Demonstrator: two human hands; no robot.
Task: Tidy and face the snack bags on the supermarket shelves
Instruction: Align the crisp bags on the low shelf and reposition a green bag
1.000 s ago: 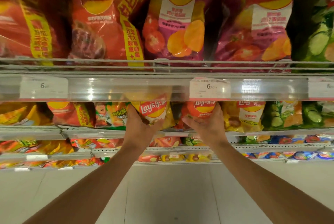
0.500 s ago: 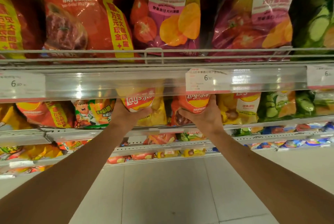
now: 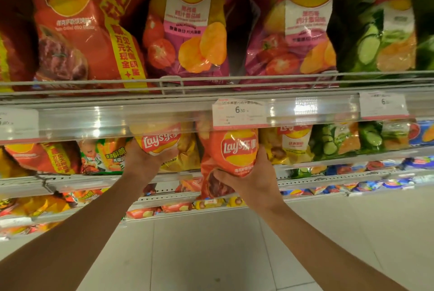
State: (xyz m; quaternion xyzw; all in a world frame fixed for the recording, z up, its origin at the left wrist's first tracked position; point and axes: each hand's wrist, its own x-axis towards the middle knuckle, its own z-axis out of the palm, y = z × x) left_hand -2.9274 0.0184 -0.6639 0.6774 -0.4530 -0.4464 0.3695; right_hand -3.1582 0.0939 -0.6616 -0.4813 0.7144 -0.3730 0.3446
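Observation:
On the second shelf, my left hand (image 3: 146, 161) grips a yellow Lay's bag (image 3: 164, 143) from below, its top tucked behind the clear price rail. My right hand (image 3: 254, 179) holds a red-orange Lay's bag (image 3: 234, 152), fingers curled round its lower part; this bag hangs forward of the shelf edge. A yellow bag (image 3: 291, 145) and green cucumber bags (image 3: 335, 138) stand to the right. Large red (image 3: 77, 29), purple tomato (image 3: 190, 27) and green (image 3: 385, 25) Lay's bags stand on the shelf above.
A clear price rail (image 3: 94, 121) with a 6.50 tag (image 3: 239, 113) runs across the upper shelf's front. A wire guard (image 3: 258, 79) fences the top bags. Lower shelves (image 3: 164, 196) hold several small snack bags. Pale tiled floor (image 3: 199, 255) lies below.
My right hand has drawn the red-orange bag down and forward out from under the price rail. My left hand stays on the yellow bag. The camera has tilted up.

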